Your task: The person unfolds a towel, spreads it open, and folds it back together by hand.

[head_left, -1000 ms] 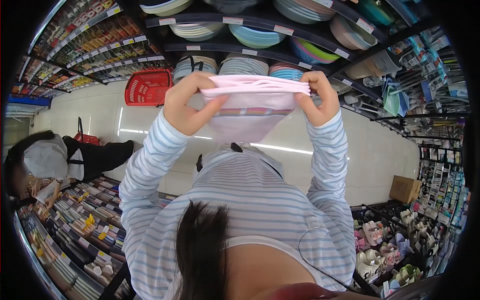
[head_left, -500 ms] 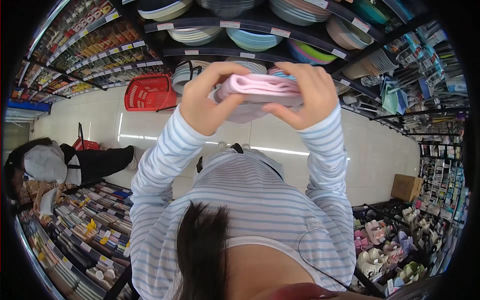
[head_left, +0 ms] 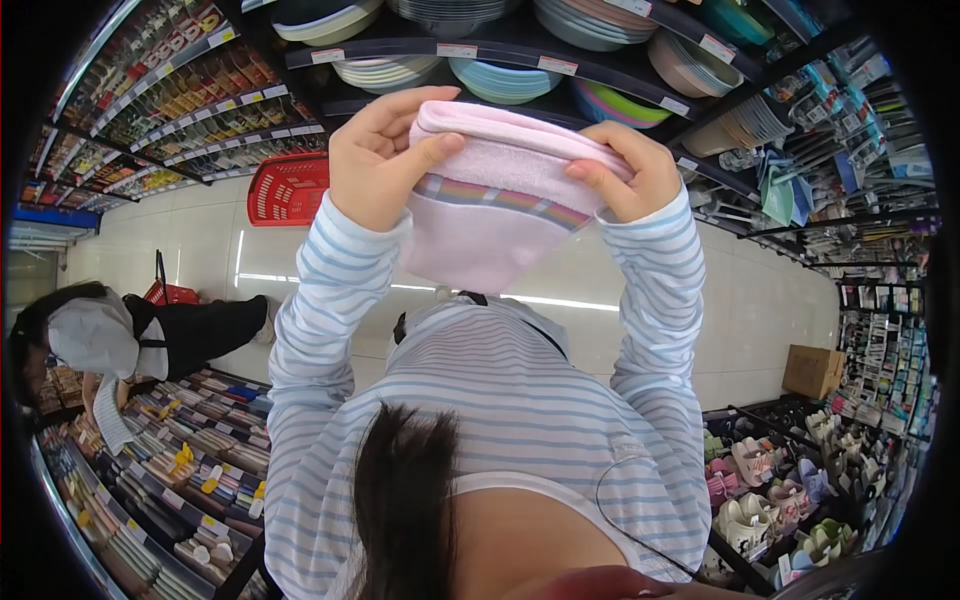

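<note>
Between my two hands is a folded pink towel [head_left: 490, 235] with a rainbow-striped band across it. Its folded edge is at the top and the lower part hangs down in front of my body. My left hand [head_left: 385, 160] pinches the towel's left upper corner, thumb on the near face. At the right upper edge, my right hand [head_left: 630, 170] grips it with the thumb in front and the fingers behind.
Shelves of stacked basins [head_left: 505, 80] stand ahead. A red shopping basket [head_left: 285, 190] rests on the floor. At left, another person [head_left: 95, 330] bends over a display of folded towels [head_left: 190, 430], holding a cloth. Slippers [head_left: 750, 520] and a cardboard box [head_left: 812, 371] are at right.
The towel has tipped from edge-on to showing its broad face and striped band. My hands have shifted their hold and spread slightly apart. The other person's cloth now hangs lower.
</note>
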Available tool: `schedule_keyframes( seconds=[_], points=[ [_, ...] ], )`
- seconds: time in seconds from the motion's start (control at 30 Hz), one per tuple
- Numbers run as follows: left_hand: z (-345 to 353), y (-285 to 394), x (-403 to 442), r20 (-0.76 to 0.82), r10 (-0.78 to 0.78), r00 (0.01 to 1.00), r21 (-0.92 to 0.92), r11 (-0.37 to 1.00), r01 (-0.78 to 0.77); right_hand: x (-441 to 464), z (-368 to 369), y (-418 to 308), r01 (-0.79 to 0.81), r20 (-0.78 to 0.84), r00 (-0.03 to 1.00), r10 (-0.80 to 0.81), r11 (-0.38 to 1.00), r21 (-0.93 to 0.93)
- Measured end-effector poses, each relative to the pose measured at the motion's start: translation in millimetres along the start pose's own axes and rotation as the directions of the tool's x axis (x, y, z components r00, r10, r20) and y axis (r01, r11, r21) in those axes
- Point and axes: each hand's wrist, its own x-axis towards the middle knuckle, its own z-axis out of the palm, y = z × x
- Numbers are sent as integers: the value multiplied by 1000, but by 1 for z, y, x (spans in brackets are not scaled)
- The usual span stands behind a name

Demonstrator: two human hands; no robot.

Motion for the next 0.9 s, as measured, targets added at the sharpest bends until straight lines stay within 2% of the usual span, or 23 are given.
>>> schedule_keyframes(
  seconds=[0.1,0.2,0.3,0.33,0.43,0.47,0.53,0.6,0.63,0.73,0.83,0.9],
  points=[
    [-4,2,3,70,52,996,-152,988,-41,7,0,-1,69,-25,997,-68,996,59],
    [-4,-15,11,156,72,985,-63,996,-63,16,-1,-5,106,-22,994,-104,991,88],
    [-10,-30,12,195,-102,975,72,993,90,23,1,-1,84,-116,991,-67,986,143],
    [-7,-32,13,163,-41,986,40,999,35,24,-3,4,81,-114,992,-62,982,173],
    [6,-26,16,92,24,995,-12,1000,-23,26,-8,34,25,-69,997,20,806,591],
    [11,-25,18,66,66,996,-44,997,-63,28,-7,61,-29,95,994,-60,680,733],
    [18,-17,22,50,-36,998,-85,996,40,18,16,96,-73,191,966,-176,522,850],
    [20,-10,26,30,-109,994,-56,992,111,4,39,131,-129,298,932,-205,581,804],
    [20,-9,29,15,-132,991,-5,991,132,1,45,137,-148,362,918,-161,708,691],
    [14,-19,38,-7,-207,978,-79,975,206,-17,71,122,-327,489,868,-87,642,694],
    [-1,-33,46,-3,-373,928,-179,913,367,-33,83,92,-516,502,851,155,427,743],
    [-13,-51,49,6,-505,863,-264,832,488,-35,85,86,-511,473,859,196,356,782]
  ],
)
